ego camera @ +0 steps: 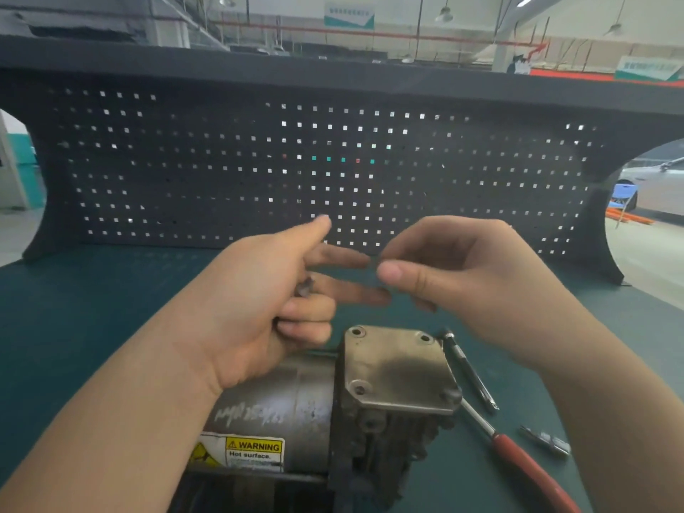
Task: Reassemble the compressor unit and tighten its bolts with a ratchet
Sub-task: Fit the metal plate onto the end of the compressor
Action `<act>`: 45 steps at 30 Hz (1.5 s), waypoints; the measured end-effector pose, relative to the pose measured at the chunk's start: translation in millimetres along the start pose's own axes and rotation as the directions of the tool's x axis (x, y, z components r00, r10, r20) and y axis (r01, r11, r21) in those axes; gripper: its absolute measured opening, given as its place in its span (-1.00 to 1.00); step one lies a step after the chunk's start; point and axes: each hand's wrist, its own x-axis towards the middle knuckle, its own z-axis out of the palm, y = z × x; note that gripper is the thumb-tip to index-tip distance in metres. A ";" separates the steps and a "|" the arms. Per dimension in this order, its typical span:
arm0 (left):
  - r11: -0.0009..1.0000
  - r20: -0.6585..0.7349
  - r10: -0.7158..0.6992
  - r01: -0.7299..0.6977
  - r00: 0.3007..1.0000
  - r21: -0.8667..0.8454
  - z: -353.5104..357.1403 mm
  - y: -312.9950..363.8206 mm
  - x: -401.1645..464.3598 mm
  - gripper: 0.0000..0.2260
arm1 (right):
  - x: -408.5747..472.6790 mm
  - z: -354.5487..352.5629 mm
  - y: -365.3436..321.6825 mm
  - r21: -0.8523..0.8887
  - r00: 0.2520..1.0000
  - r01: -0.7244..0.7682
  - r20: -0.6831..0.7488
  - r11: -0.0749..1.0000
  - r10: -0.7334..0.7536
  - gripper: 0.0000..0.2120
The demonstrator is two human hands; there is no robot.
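Nearest me I see the worn grey metal compressor unit (333, 409) lying on the green bench mat (92, 309), the red-handled ratchet (518, 460) just beside its right; above it my left hand (259, 309) curls two fingers around a small dark bolt (305, 286), my right hand (462, 283) pinching something too blurred to tell, before the black pegboard (222, 172)

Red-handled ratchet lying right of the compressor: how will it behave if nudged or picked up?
The red-handled ratchet looks rigid, with a metal shank. Lying flat on the green mat, it would probably slide rather than roll far. Likely head-heavy when lifted; the handle should give decent hold.
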 end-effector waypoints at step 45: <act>0.602 0.184 -0.024 -0.133 0.983 0.788 -9.7 -14.3 10.3 -0.64 | -14.3 -36.4 28.9 -0.034 0.906 -0.304 0.298 0.952 0.300 -0.81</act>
